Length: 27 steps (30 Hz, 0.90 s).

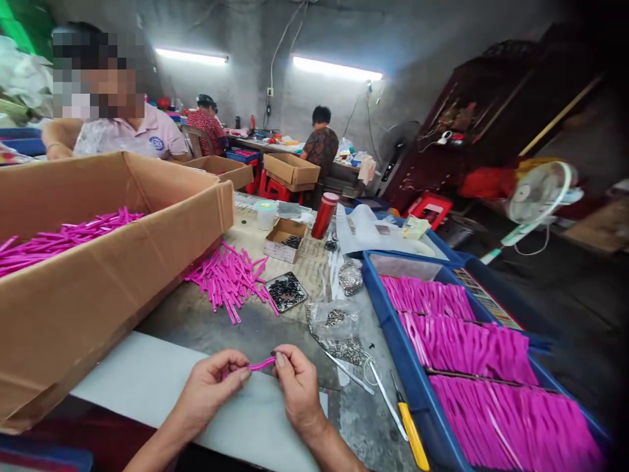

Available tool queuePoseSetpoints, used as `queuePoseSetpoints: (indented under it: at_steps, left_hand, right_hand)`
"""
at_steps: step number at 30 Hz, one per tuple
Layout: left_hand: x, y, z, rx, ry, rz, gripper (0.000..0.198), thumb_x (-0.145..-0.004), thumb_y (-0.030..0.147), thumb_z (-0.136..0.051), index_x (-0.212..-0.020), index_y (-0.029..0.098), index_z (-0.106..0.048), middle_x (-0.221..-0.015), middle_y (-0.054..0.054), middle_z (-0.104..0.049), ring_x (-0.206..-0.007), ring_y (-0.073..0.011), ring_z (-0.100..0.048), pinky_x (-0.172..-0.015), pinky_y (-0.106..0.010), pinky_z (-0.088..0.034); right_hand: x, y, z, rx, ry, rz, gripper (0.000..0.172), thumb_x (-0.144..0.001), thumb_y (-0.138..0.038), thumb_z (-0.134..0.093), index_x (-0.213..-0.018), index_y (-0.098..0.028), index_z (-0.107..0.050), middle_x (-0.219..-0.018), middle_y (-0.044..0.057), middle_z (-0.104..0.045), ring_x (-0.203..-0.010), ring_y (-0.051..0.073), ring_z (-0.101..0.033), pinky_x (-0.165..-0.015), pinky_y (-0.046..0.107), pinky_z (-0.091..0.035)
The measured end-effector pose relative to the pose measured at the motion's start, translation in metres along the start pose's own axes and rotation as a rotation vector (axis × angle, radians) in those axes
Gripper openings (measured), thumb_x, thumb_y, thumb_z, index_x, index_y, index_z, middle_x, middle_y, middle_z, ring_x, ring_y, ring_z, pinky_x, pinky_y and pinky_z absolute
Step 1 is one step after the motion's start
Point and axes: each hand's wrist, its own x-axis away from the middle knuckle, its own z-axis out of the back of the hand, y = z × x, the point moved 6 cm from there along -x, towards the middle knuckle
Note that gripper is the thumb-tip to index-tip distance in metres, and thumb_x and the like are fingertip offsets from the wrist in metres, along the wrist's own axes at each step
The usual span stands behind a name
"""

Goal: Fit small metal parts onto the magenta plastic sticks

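Note:
A thin pink strip [262,364] stretches between my two hands, above a pale board [147,367] at the table's front edge. My left hand [209,387] pinches its left end between thumb and fingers. Closed on the right end is my right hand [299,390]. Beyond them lies a loose pile of pink strips [228,278]. Beside the pile is a small square dish of tiny black parts [285,292]. To the right of my hands rest metal tweezers [350,372], another long metal tool [388,400] and a yellow-handled tool [411,432].
A large cardboard box [147,262] holding pink strips stands at left. The blue crate [398,360] at right holds rows of pink strips. Bags of small metal parts [350,278], a small carton [280,249] and a red flask [324,216] stand farther back. A co-worker [132,134] sits across.

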Motion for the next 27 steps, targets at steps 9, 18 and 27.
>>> queuePoseSetpoints:
  at_steps: [9,18,27]
  left_hand:
    - [-0.01,-0.007,-0.029,0.815,0.126,0.249,0.022,-0.05,0.024,-0.071,-0.066,0.013,-0.06,-0.051,0.003,-0.053,-0.046,-0.0076,-0.047,-0.04,-0.016,-0.038]
    - [-0.02,-0.004,-0.041,0.839,0.079,0.282,0.024,-0.056,0.022,-0.071,-0.075,0.01,-0.06,-0.066,-0.005,-0.062,-0.062,-0.0148,-0.059,-0.056,-0.024,-0.048]
    - [-0.034,-0.021,-0.039,0.717,0.1,0.219,0.035,-0.058,0.033,-0.067,-0.084,0.012,-0.056,-0.056,0.003,-0.054,-0.048,-0.0108,-0.056,-0.049,-0.023,-0.044]
  right_hand:
    - [0.004,-0.003,0.004,-0.165,0.105,-0.07,0.025,-0.07,-0.041,-0.051,-0.075,-0.016,-0.053,-0.049,-0.005,-0.041,-0.039,0.007,-0.033,-0.036,0.019,-0.026]
    - [-0.004,-0.012,0.04,0.279,0.102,0.114,0.019,-0.076,-0.028,-0.046,-0.085,-0.015,-0.057,-0.073,0.003,-0.059,-0.066,0.014,-0.053,-0.061,0.024,-0.042]
    - [-0.07,-0.052,0.052,0.657,0.05,0.285,0.017,-0.075,-0.02,-0.043,-0.079,-0.014,-0.058,-0.073,0.004,-0.059,-0.07,0.015,-0.053,-0.065,0.024,-0.04]
